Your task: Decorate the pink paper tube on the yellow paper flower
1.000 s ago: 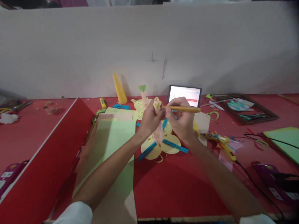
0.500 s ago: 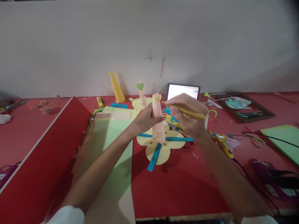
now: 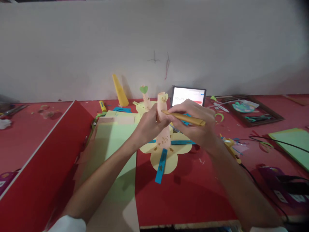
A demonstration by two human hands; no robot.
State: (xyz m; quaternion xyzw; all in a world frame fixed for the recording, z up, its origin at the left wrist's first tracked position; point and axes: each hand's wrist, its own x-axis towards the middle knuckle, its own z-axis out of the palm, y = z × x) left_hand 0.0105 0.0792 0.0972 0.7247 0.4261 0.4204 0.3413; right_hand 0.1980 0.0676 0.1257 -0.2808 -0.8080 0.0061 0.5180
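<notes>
My left hand (image 3: 152, 124) is wrapped round a pale pink paper tube (image 3: 163, 137) that stands upright with gold drawings near its top and base. A gold pen (image 3: 187, 118) is pinched in my right hand (image 3: 198, 120), its tip at the tube's side just above my left thumb. Under the tube spreads a pale yellow flower-shaped paper base (image 3: 166, 166) with blue paper strips (image 3: 161, 167) laid outward, one bearing a gold star. Behind my left hand stands a similar tube topped by a green heart (image 3: 144, 89).
A yellow paper cone (image 3: 120, 91) and a tablet (image 3: 188, 91) stand by the wall. Green paper sheets (image 3: 113, 141) lie left, beside a red board (image 3: 48, 158). At right are a yellow glue gun (image 3: 233, 151) with a cord and a brown tray (image 3: 272, 117) of tools.
The pen tip has moved down and slightly left onto the tube's middle. My right hand has come closer to my left, and the tube and base have shifted slightly.
</notes>
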